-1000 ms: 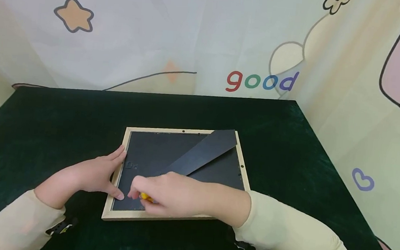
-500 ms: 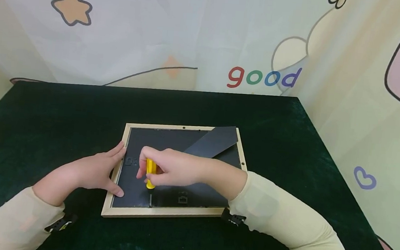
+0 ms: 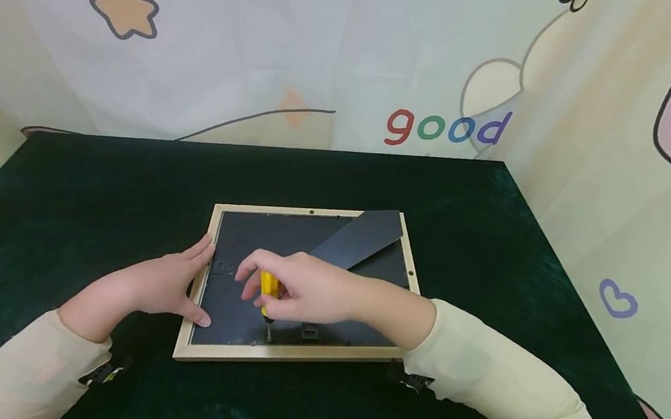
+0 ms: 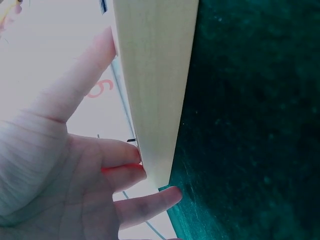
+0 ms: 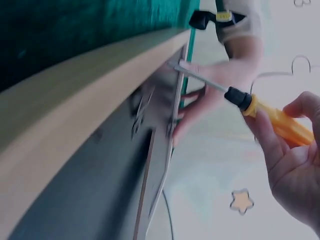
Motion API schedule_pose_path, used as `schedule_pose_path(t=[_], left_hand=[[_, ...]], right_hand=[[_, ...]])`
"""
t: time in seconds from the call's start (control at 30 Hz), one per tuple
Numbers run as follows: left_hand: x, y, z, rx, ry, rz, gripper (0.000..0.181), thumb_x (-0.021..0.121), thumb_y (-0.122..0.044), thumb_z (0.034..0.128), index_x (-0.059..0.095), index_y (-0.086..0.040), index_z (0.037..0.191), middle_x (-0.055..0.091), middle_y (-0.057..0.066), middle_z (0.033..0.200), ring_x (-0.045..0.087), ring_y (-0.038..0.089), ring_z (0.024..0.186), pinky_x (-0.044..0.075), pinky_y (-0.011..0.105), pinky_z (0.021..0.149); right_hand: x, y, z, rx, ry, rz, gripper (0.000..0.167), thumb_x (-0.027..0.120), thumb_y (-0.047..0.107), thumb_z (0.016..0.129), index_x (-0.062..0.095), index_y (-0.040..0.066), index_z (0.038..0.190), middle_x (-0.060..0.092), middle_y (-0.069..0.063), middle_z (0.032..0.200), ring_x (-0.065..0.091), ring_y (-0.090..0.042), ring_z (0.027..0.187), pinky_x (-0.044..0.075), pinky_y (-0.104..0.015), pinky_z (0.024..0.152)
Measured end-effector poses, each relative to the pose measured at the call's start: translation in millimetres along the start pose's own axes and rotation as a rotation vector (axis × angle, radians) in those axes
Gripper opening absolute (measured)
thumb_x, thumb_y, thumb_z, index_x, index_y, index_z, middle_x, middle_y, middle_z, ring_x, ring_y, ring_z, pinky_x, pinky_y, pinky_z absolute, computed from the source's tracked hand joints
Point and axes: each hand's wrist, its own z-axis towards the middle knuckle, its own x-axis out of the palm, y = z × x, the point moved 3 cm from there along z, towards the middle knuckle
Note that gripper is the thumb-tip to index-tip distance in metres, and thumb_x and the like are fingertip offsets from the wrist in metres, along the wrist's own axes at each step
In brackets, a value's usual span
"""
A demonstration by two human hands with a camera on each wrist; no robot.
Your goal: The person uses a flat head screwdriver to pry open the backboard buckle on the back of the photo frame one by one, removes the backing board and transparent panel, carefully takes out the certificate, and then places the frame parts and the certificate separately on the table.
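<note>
A picture frame (image 3: 233, 351) with pale wood edges lies face down, its black backing board (image 3: 274, 231) upward. My left hand (image 3: 164, 284) rests on its left side with fingers fairly straight, thumb reaching onto the backing. In the left wrist view the thumb and fingertips touch the wooden edge. My right hand (image 3: 310, 294) grips a screwdriver (image 3: 269, 285) with a yellow handle. Its metal shaft (image 5: 200, 79) points down toward the near inner edge of the frame; whether the tip touches cannot be told. A black stand leg (image 3: 359, 241) slants across the backing.
A dark green cloth covers the table (image 3: 104, 182). Behind it hangs a pale printed curtain (image 3: 236, 48) with a star and the word "good". A small metal hanger (image 3: 309, 331) sits near the backing's lower edge, partly behind my right hand.
My right hand first rose and tilted the screwdriver upright, baring its shaft, then shifted slightly right along the near edge. Its index finger has straightened somewhat. The left hand stays on the frame.
</note>
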Motion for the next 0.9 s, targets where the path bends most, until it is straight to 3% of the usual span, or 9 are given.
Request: schedule_pose_path(t=[0.23,0.4,0.6,0.9], left_hand=[[4.3,0.5,-1.8,-0.013,-0.007,0.0,0.126,0.081,-0.051,0.0594,0.01,0.007,0.146,-0.001,0.027,0.152,0.027,0.047,0.131,0.039,0.052,0.096],[8.4,1.7,-0.4,-0.012,-0.004,0.003,0.125,0.081,-0.05,0.0597,0.011,0.008,0.145,-0.001,0.027,0.152,0.027,0.047,0.131,0.04,0.052,0.095],[7.5,1.1,0.6,-0.008,-0.007,0.012,0.124,0.081,-0.05,0.0598,0.013,0.009,0.145,0.0,0.027,0.152,0.027,0.047,0.131,0.039,0.053,0.095],[3.2,-0.3,0.2,-0.01,-0.014,0.021,0.124,0.081,-0.049,0.0614,0.011,0.009,0.145,0.0,0.027,0.152,0.027,0.047,0.13,0.039,0.053,0.095]], right_hand=[[-15,-23,-24.3,0.094,-0.095,0.172,0.043,0.054,-0.003,0.087,0.042,0.009,0.126,0.065,-0.006,0.108,0.066,-0.017,0.092,0.054,-0.03,0.073],[-24,-32,-39.4,0.159,-0.15,0.152,0.046,0.053,-0.003,0.087,0.041,0.01,0.13,0.065,-0.006,0.112,0.066,-0.018,0.095,0.054,-0.031,0.07],[-32,-30,-59.9,0.163,-0.217,0.09,0.046,0.055,-0.002,0.087,0.042,0.01,0.129,0.065,-0.007,0.113,0.065,-0.009,0.095,0.054,-0.03,0.071],[-39,-44,-81.2,0.286,-0.28,0.183,0.047,0.054,-0.003,0.086,0.04,0.008,0.13,0.066,-0.009,0.107,0.068,-0.016,0.086,0.055,-0.034,0.072]])
